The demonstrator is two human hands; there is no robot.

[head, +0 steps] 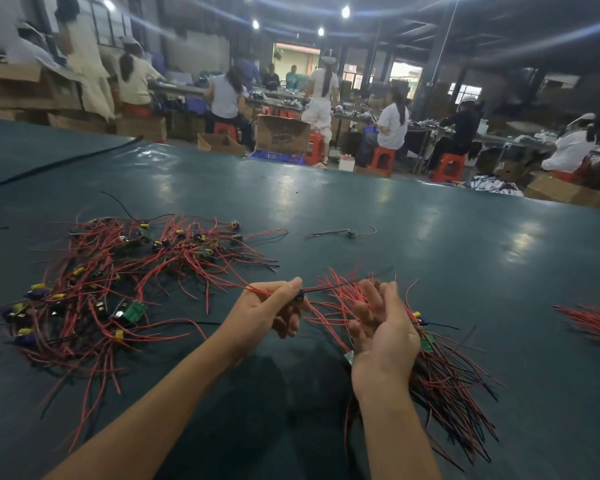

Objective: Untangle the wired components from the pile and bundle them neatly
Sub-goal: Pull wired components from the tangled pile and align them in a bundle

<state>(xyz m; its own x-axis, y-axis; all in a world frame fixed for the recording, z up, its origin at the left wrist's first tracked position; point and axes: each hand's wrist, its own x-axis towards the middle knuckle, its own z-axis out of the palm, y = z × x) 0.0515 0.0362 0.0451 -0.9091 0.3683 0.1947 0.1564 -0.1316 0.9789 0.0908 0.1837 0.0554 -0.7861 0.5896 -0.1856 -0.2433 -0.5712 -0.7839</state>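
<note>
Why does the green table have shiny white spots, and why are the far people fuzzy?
Head view: ceiling lamps glare off the glossy table as pale patches; the workers behind look soft and blurred; the wide lens curves the table's far edge.

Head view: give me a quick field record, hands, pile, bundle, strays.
left hand: pinches one wired component, its red wires run toward pile
right hand: holds bundle
pile: tangled, left side of table
stray component: alone, beyond the hands
second bunch: red wires at right edge
</note>
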